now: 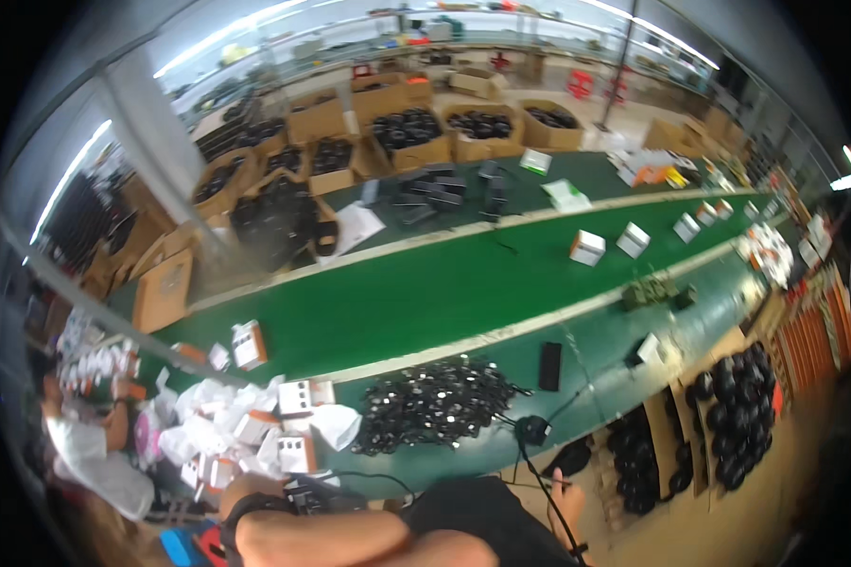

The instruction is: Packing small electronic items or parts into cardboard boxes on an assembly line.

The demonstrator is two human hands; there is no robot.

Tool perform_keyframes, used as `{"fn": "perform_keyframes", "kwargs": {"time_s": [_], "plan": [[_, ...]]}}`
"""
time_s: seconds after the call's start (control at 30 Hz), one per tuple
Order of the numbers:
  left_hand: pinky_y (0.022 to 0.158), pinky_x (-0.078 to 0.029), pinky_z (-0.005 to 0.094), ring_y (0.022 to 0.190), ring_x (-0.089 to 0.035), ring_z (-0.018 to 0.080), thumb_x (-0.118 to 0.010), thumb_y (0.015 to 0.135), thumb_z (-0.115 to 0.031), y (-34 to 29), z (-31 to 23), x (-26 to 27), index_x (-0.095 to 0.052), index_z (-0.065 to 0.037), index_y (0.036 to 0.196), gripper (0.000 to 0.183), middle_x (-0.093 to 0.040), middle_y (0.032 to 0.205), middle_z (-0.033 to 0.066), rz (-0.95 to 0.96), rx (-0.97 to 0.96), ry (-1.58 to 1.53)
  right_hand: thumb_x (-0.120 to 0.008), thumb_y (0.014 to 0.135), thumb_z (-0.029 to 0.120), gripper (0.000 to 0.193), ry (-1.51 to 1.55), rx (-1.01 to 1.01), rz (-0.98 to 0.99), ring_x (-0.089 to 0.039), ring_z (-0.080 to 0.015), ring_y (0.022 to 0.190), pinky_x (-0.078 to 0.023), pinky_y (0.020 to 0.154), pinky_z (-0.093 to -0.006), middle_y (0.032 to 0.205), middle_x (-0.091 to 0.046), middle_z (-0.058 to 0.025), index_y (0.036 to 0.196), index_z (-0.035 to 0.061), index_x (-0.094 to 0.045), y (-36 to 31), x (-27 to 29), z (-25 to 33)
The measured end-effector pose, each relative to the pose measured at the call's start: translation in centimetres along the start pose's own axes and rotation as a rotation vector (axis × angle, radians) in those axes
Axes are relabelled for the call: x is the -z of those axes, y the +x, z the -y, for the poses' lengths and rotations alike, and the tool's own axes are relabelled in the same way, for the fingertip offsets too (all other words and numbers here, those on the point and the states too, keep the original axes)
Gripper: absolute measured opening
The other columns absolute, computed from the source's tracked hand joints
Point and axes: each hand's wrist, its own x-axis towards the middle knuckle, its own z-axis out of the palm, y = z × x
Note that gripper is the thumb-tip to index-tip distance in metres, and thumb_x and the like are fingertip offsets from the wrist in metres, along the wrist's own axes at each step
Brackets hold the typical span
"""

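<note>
A: The small black boxy device [314,493] sat at the near edge of the green workbench [425,293], just in front of the pile of black coiled cables [435,404], and our left hand [255,501], black band at the wrist, was on it.

B: Gripping it? We couldn't tell; the fingers were hidden. Our right hand [569,501] hung loose, below the bench edge.

A: We judged it best to steady the device before drawing its thin black cord [539,472] clear of the pile.
</note>
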Motion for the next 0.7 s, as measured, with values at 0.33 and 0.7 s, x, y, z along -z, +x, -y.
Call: {"fn": "perform_keyframes", "kwargs": {"time_s": [0.33, 0.7], "plan": [[0.071, -0.055, 0.0432, 0.076, -0.070, 0.0367, -0.071, 0.102, -0.010, -16.6, 6.0, -5.9, -0.078, 0.003, 0.103, 0.015, -0.076, 0.094, 0.0197, 0.594, 0.781, -0.091, -0.052, 0.115, 0.041, 0.055, 0.139, 0.340, -0.281, -0.069, -0.0509, 0.071, -0.052, 0.066, -0.0575, 0.072, -0.066, -0.0296, 0.087, 0.0003, -0.075, 9.6, 2.7, 10.6], [0.088, -0.055, 0.0463, 0.095, -0.071, 0.0401, -0.064, 0.107, -0.022, -8.1, 3.6, 7.8, -0.073, 0.003, 0.111, 0.027, -0.074, 0.106, 0.0229, 0.960, 0.848, 0.325, -0.060, 0.112, 0.025, 0.046, 0.181, 0.679, -0.359, -0.057, -0.0482, 0.061, -0.044, 0.058, -0.0503, 0.069, -0.055, -0.0271, 0.075, -0.0013, -0.056, 17.3, 10.5, 18.6]]}}
